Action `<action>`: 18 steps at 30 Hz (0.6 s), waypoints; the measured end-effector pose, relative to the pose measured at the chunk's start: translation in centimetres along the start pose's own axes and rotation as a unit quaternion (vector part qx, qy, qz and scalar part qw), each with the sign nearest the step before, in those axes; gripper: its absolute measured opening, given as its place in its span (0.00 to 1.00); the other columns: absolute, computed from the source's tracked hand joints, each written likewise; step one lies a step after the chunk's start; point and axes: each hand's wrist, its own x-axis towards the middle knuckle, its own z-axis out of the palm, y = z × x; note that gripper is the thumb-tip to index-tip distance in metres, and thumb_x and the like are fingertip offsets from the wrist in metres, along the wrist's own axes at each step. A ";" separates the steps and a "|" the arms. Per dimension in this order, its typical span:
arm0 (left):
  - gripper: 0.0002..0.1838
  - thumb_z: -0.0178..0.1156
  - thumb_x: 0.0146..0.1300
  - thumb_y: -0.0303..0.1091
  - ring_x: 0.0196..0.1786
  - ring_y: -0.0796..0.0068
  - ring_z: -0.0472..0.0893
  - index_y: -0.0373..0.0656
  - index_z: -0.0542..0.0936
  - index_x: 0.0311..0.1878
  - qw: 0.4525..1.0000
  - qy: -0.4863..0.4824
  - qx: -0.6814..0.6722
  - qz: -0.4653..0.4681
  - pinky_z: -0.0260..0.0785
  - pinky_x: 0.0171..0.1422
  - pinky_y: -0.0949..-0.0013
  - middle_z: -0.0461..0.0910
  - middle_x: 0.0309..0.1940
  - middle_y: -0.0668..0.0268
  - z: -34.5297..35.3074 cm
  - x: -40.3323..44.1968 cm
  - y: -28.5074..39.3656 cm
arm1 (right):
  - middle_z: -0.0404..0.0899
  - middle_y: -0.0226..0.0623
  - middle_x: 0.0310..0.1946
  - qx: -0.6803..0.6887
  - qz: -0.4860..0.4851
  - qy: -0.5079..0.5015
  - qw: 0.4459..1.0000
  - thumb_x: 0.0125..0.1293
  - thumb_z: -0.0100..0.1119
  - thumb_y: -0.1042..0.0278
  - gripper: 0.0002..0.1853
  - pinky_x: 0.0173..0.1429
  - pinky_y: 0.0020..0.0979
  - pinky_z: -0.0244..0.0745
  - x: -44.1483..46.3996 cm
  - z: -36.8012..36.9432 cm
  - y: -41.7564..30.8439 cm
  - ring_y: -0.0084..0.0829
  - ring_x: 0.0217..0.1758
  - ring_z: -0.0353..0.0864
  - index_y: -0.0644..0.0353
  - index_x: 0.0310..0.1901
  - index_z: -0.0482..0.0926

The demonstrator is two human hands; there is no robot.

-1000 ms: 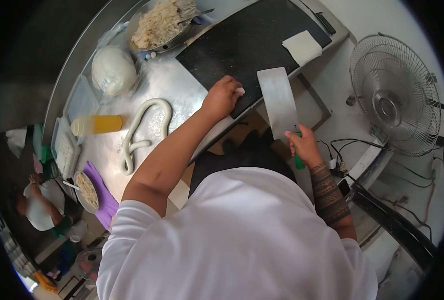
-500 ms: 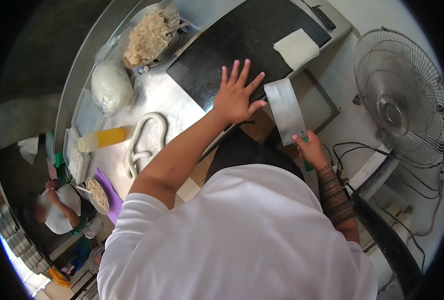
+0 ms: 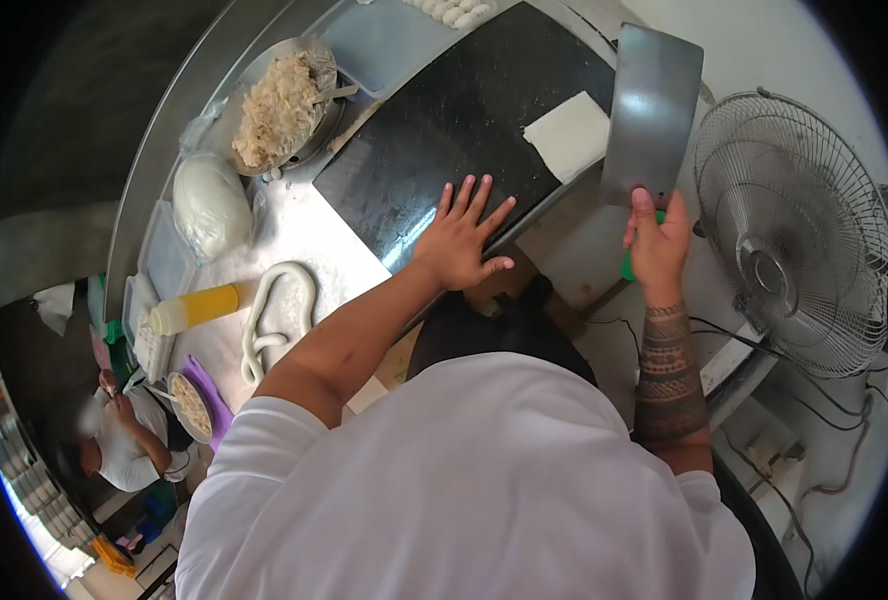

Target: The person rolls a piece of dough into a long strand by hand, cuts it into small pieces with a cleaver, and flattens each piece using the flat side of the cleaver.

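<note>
My left hand (image 3: pixel 458 238) lies with fingers spread on the near edge of a black board (image 3: pixel 454 110), holding nothing. My right hand (image 3: pixel 657 245) is closed around the green handle of a wide-bladed cleaver (image 3: pixel 652 115), raised beyond the board's right side with the blade pointing away from me. A folded white cloth (image 3: pixel 570 138) rests on the board near its right edge. To the left, a long rope of white dough (image 3: pixel 302 290) lies curled on the metal table (image 3: pixel 349 235).
At the left are a bowl of shredded filling (image 3: pixel 282 105), a bagged dough ball (image 3: pixel 212 205), a yellow oil bottle (image 3: pixel 199 307) and a smaller bowl (image 3: pixel 191 406) on purple cloth. A fan (image 3: pixel 789 240) stands right. Another person (image 3: pixel 134 440) is far left.
My left hand has opened from a closed grip on something small and white and now lies spread on the board. The cleaver has been lifted up and to the right. The view has shifted.
</note>
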 end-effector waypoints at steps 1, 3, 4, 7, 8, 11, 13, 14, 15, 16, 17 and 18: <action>0.54 0.46 0.68 0.82 0.89 0.36 0.44 0.59 0.56 0.89 1.000 0.002 -0.001 -0.002 0.34 0.90 0.35 0.45 0.88 0.43 0.0 0.1 0.1 | 0.74 0.25 0.22 -0.024 0.051 -0.020 0.998 0.78 0.69 0.52 0.17 0.21 0.24 0.65 0.3 0.2 1.9 0.17 0.18 0.69 0.58 0.47 0.76; 0.53 0.47 0.68 0.81 0.89 0.36 0.44 0.59 0.56 0.89 1.000 0.006 -0.003 -0.004 0.34 0.90 0.35 0.46 0.88 0.43 0.0 0.2 0.0 | 0.73 0.25 0.23 -0.072 0.153 -0.059 0.984 0.77 0.69 0.51 0.19 0.21 0.24 0.65 0.3 0.7 6.7 0.17 0.18 0.69 0.58 0.50 0.76; 0.53 0.47 0.69 0.81 0.89 0.36 0.45 0.59 0.56 0.88 1.000 0.014 -0.003 -0.003 0.34 0.90 0.35 0.46 0.88 0.43 0.0 0.1 -0.1 | 0.72 0.24 0.23 -0.059 0.197 -0.076 0.976 0.78 0.68 0.50 0.19 0.21 0.25 0.66 0.3 0.7 8.2 0.17 0.18 0.68 0.57 0.50 0.76; 0.52 0.47 0.70 0.80 0.89 0.36 0.45 0.59 0.56 0.89 0.999 0.045 -0.022 0.007 0.35 0.90 0.35 0.46 0.88 0.42 -0.1 0.2 -0.5 | 0.71 0.23 0.23 -0.047 0.270 -0.121 0.954 0.77 0.68 0.49 0.19 0.21 0.26 0.66 0.6 0.4 9.9 0.17 0.17 0.67 0.57 0.50 0.77; 0.52 0.47 0.70 0.80 0.89 0.36 0.44 0.58 0.55 0.89 0.997 0.053 -0.046 0.017 0.35 0.90 0.35 0.45 0.88 0.42 -0.2 0.0 -0.6 | 0.71 0.24 0.23 -0.060 0.264 -0.133 0.953 0.76 0.70 0.50 0.19 0.20 0.27 0.65 0.2 0.0 9.1 0.17 0.17 0.67 0.57 0.50 0.77; 0.49 0.51 0.76 0.69 0.90 0.40 0.44 0.48 0.53 0.89 0.939 0.188 -0.289 -0.013 0.37 0.91 0.41 0.45 0.88 0.41 0.8 -0.7 -2.2 | 0.84 0.33 0.34 -0.191 0.223 -0.212 0.932 0.69 0.77 0.55 0.22 0.36 0.33 0.79 -2.3 -0.5 5.0 0.26 0.30 0.81 0.63 0.53 0.80; 0.47 0.53 0.78 0.64 0.90 0.42 0.44 0.45 0.52 0.88 0.844 0.276 -0.449 -0.097 0.37 0.91 0.44 0.46 0.88 0.42 1.6 -0.2 -4.4 | 0.89 0.38 0.41 -0.260 0.148 -0.264 0.917 0.66 0.79 0.58 0.25 0.49 0.36 0.84 -4.3 0.1 4.6 0.31 0.40 0.88 0.65 0.56 0.81; 0.46 0.53 0.79 0.61 0.91 0.43 0.45 0.44 0.52 0.88 0.812 0.303 -0.482 -0.129 0.37 0.91 0.45 0.46 0.88 0.43 1.5 -0.2 -5.4 | 0.90 0.45 0.51 -0.268 0.163 -0.303 0.900 0.62 0.82 0.60 0.30 0.64 0.37 0.80 -5.3 0.4 4.9 0.36 0.56 0.88 0.66 0.61 0.81; 0.45 0.54 0.79 0.60 0.91 0.44 0.45 0.44 0.52 0.88 0.838 0.300 -0.432 -0.145 0.37 0.91 0.46 0.48 0.88 0.45 -0.2 -0.5 -6.7 | 0.90 0.45 0.51 -0.257 0.161 -0.331 0.893 0.61 0.82 0.60 0.30 0.64 0.38 0.80 -6.1 1.2 4.8 0.37 0.56 0.88 0.66 0.61 0.81; 0.45 0.54 0.80 0.58 0.91 0.45 0.46 0.45 0.52 0.88 0.860 0.298 -0.381 -0.161 0.37 0.91 0.47 0.49 0.88 0.46 -1.7 -0.5 -7.4 | 0.89 0.46 0.51 -0.248 0.157 -0.360 0.885 0.61 0.83 0.60 0.31 0.64 0.38 0.80 -6.9 2.3 4.8 0.37 0.56 0.88 0.66 0.61 0.81; 0.45 0.54 0.79 0.60 0.90 0.43 0.46 0.48 0.52 0.89 0.928 0.249 -0.259 -0.097 0.37 0.91 0.45 0.49 0.88 0.46 -2.4 -0.5 -7.5 | 0.89 0.46 0.52 -0.239 0.154 -0.390 0.876 0.60 0.83 0.60 0.31 0.64 0.38 0.80 -7.6 3.7 4.6 0.38 0.56 0.88 0.66 0.60 0.81; 0.45 0.54 0.78 0.62 0.90 0.42 0.46 0.51 0.53 0.89 0.972 0.192 -0.132 -0.031 0.37 0.91 0.44 0.48 0.89 0.46 -2.9 -0.5 -7.6 | 0.88 0.49 0.53 -0.262 0.149 -0.425 0.854 0.58 0.84 0.59 0.32 0.65 0.39 0.79 -7.5 5.3 4.6 0.42 0.59 0.87 0.66 0.60 0.81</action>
